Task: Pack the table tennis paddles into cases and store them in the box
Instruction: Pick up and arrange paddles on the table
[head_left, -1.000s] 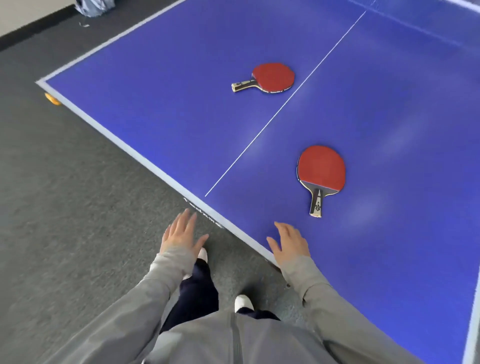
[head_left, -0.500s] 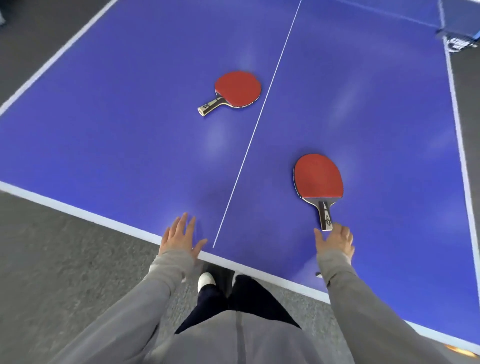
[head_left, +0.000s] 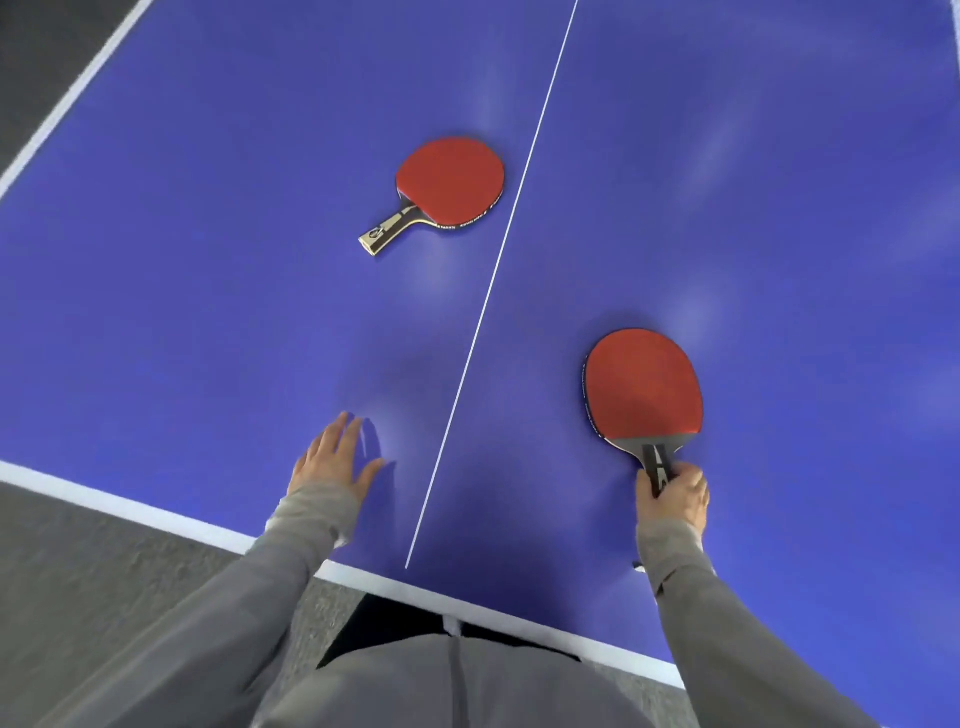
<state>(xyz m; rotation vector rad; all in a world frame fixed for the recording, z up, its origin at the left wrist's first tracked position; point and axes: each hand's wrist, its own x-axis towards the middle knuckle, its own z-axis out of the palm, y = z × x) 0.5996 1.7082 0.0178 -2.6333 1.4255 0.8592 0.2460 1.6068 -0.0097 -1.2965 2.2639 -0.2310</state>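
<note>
Right grip (head_left: 672, 491) curls round the handle of the near paddle (head_left: 644, 384), right of the white line (head_left: 493, 270). Left grip (head_left: 332, 457) is spread, by the tabletop (head_left: 208, 312) near edge. 2nd paddle (head_left: 449, 182) lies far, left of the line.

One head-worn view, wide-angle, looking steeply down — over the blue table (head_left: 208, 322), close in

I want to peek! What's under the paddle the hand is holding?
The paddle, its handle gripped by the right hand, lies red side up on the blue table. Anything beneath its blade is covered.
</note>
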